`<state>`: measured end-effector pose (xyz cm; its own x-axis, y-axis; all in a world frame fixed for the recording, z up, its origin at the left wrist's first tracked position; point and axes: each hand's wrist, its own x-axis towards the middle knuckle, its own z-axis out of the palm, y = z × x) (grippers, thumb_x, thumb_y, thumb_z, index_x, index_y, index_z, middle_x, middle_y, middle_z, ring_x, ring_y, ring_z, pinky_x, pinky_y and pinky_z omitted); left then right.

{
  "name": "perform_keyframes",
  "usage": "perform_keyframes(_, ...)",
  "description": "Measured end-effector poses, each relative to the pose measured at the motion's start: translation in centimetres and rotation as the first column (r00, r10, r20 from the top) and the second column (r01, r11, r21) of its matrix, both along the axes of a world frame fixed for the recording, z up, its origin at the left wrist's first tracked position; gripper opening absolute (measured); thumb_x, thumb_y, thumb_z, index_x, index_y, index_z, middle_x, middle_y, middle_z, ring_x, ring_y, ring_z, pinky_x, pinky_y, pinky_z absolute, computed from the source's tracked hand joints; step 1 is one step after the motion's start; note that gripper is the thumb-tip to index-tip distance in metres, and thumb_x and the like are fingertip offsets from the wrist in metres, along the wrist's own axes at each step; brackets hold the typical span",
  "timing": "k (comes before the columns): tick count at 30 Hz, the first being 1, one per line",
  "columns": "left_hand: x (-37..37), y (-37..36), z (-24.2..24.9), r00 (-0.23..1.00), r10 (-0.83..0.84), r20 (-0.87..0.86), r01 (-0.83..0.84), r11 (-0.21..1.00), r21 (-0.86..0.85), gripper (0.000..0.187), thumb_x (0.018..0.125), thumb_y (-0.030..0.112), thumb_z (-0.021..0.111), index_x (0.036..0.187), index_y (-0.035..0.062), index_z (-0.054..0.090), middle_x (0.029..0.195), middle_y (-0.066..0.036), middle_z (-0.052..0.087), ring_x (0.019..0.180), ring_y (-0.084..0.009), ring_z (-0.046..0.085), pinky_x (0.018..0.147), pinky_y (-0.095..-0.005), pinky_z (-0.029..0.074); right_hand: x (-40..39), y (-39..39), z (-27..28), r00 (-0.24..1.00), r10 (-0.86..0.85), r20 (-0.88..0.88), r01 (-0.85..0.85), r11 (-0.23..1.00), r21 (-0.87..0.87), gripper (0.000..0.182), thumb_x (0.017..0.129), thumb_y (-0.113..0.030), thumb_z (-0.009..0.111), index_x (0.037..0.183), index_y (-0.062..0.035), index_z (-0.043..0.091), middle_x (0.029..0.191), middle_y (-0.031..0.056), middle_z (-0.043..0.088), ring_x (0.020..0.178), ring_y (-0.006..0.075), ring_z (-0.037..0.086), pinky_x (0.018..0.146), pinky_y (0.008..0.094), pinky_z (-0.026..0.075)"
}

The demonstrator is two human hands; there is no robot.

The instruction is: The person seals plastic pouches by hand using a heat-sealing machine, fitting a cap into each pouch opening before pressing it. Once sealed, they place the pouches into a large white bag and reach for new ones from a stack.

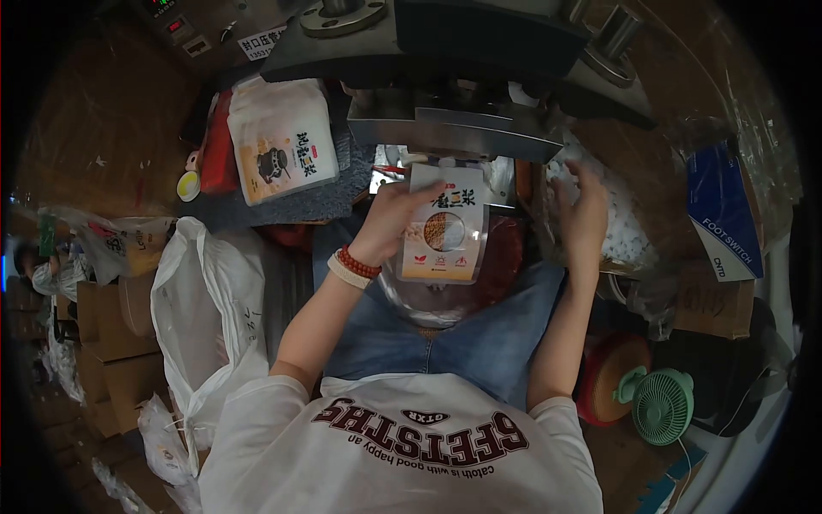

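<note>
Your left hand grips the printed pouch at its 9 o'clock edge, under the sealing machine. Your right hand, fingers spread, rests on a clear bag at 3 o'clock; contents indistinct.

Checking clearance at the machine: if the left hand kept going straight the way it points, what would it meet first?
Probably the sealing machine's metal bar. The left hand holds the pouch by its top edge just below the bar, though depth is unclear.
</note>
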<state>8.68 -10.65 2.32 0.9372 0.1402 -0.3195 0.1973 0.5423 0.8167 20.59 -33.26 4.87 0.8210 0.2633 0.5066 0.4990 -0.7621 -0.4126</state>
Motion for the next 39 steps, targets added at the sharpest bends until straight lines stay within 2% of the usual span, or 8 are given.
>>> perform_keyframes(8,-0.3,2.4,-0.3,0.995,-0.085,-0.05,0.095,0.96,0.262,0.041,0.087,0.026,0.067,0.112,-0.0043,0.06,0.107,-0.013,0.066,0.095,-0.0171,0.064,0.079,-0.0296,0.052,1.3,-0.1,-2.3,0.991,0.097,0.09,-0.069,0.957,-0.282,0.024,0.079,-0.008,0.062,0.103,-0.005,0.063,0.097,0.0099,0.057,0.098,0.0303,0.052,0.082,0.0408,0.043)
perform_keyframes(10,-1.9,4.7,0.6,0.937,0.33,0.113,-0.195,0.229,0.954,0.056,0.082,0.04,0.069,0.123,0.0034,0.057,0.121,-0.014,0.059,0.116,-0.0282,0.054,0.096,-0.0395,0.042,1.6,-0.3,-2.4,0.992,0.105,0.072,-0.082,0.958,-0.274,0.023,0.079,-0.009,0.063,0.102,-0.0048,0.063,0.098,0.0099,0.057,0.099,0.0304,0.052,0.082,0.041,0.042)
perform_keyframes(12,-3.8,7.9,-0.9,0.901,0.328,0.283,-0.048,-0.574,0.817,0.072,0.079,0.05,0.067,0.135,0.0092,0.046,0.139,-0.014,0.044,0.132,-0.0323,0.036,0.107,-0.0498,0.026,1.4,-0.4,-2.4,0.98,0.089,0.178,-0.045,0.97,-0.237,0.023,0.081,-0.009,0.062,0.104,-0.0037,0.062,0.097,0.0113,0.059,0.093,0.0275,0.056,0.079,0.0358,0.044)
perform_keyframes(16,-9.1,9.4,-2.5,0.986,-0.08,0.148,-0.167,-0.347,0.923,0.062,0.075,0.024,0.071,0.133,0.0134,0.049,0.134,-0.007,0.052,0.126,-0.0271,0.047,0.104,-0.043,0.035,-0.7,0.0,-1.4,0.997,-0.048,-0.056,0.064,0.939,0.338,0.024,0.086,-0.009,0.062,0.109,-0.0012,0.061,0.096,0.0103,0.063,0.085,0.0194,0.06,0.076,0.0294,0.047)
perform_keyframes(20,-10.6,7.2,-1.1,0.951,0.111,0.287,-0.285,-0.039,0.958,0.039,0.066,-0.005,0.058,0.1,0.0099,0.07,0.095,-0.006,0.07,0.092,-0.0268,0.067,0.078,-0.0314,0.053,-7.6,2.1,1.6,0.681,0.729,-0.069,-0.17,0.249,0.954,0.028,0.091,-0.002,0.057,0.118,0.0008,0.058,0.1,0.0057,0.064,0.088,0.0121,0.06,0.08,0.0249,0.047)
perform_keyframes(25,-10.0,3.4,1.2,0.854,-0.024,0.52,-0.517,0.071,0.853,0.042,0.062,-0.006,0.058,0.1,0.0079,0.069,0.097,-0.006,0.069,0.094,-0.0262,0.066,0.079,-0.0335,0.053,-11.5,5.7,2.7,0.557,0.787,-0.265,-0.509,0.576,0.64,0.029,0.085,0.001,0.062,0.113,-0.0009,0.063,0.101,0.0116,0.06,0.093,0.019,0.06,0.081,0.0279,0.048)
perform_keyframes(32,-10.4,1.1,4.1,0.879,-0.283,0.383,-0.423,-0.092,0.902,0.039,0.062,-0.003,0.062,0.099,0.0092,0.069,0.097,-0.006,0.069,0.084,-0.0233,0.067,0.068,-0.0295,0.053,-11.3,4.7,4.1,0.668,0.741,0.072,-0.703,0.659,-0.266,0.048,0.075,-0.004,0.065,0.122,-0.0038,0.055,0.111,0.0104,0.056,0.097,0.0278,0.055,0.083,0.0393,0.047)
perform_keyframes(39,-4.9,-1.0,-1.5,0.998,-0.05,0.032,0.031,0.899,0.437,0.025,0.089,0.019,0.065,0.097,-0.0051,0.067,0.091,-0.008,0.07,0.075,-0.0085,0.065,0.065,-0.0247,0.052,-7.3,1.6,3.8,0.91,0.402,0.099,-0.411,0.854,0.319,0.027,0.084,-0.001,0.061,0.111,-0.0009,0.061,0.103,0.0166,0.062,0.091,0.0294,0.06,0.079,0.0338,0.048)
